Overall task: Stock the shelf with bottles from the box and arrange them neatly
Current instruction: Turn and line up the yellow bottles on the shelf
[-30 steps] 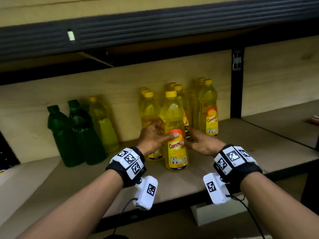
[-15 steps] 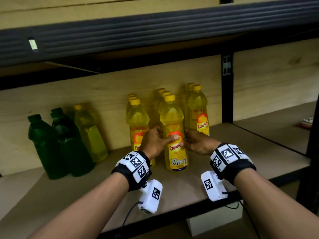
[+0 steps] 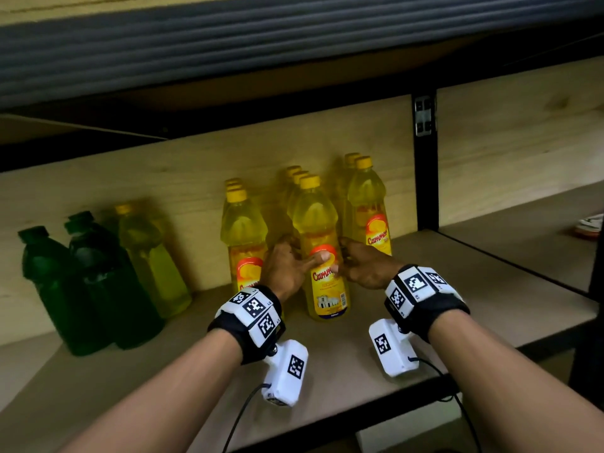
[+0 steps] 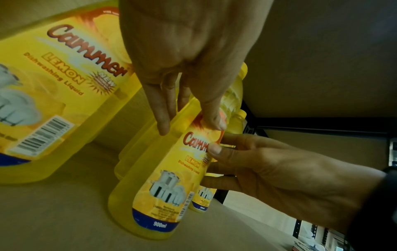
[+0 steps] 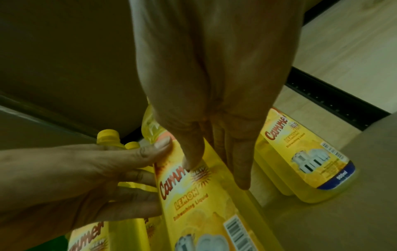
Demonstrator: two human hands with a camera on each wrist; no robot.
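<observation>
Item: yellow dishwashing-liquid bottle (image 3: 322, 256), label "Cammer LEMON", 900ml, yellow cap – standing upright on the wooden shelf (image 3: 343, 371), front of the middle row of like bottles. Left hand (image 3: 286, 269) holds it from the left side, thumb laid across the top of the label, fingers (image 4: 160, 110) stretched along the bottle's flank; right hand (image 3: 366, 268) grips it from the right, thumb on the label beside the brand name, fingers (image 5: 238, 163) lying down the far side. Both hands thus grasp the same bottle (neither is released nor clenched empty). Adjacent stock: a left row of yellow bottles (image 3: 243, 237) just beside the held one, its front label facing out; a right row (image 3: 367, 204) near the black upright post (image 3: 425, 165). Further left – two dark green bottles (image 3: 49, 282) and one pale yellow-green bottle (image 3: 153, 256), against the back panel. Each wrist bears a black band with square-coded markers and a white camera unit (image 3: 286, 371).
</observation>
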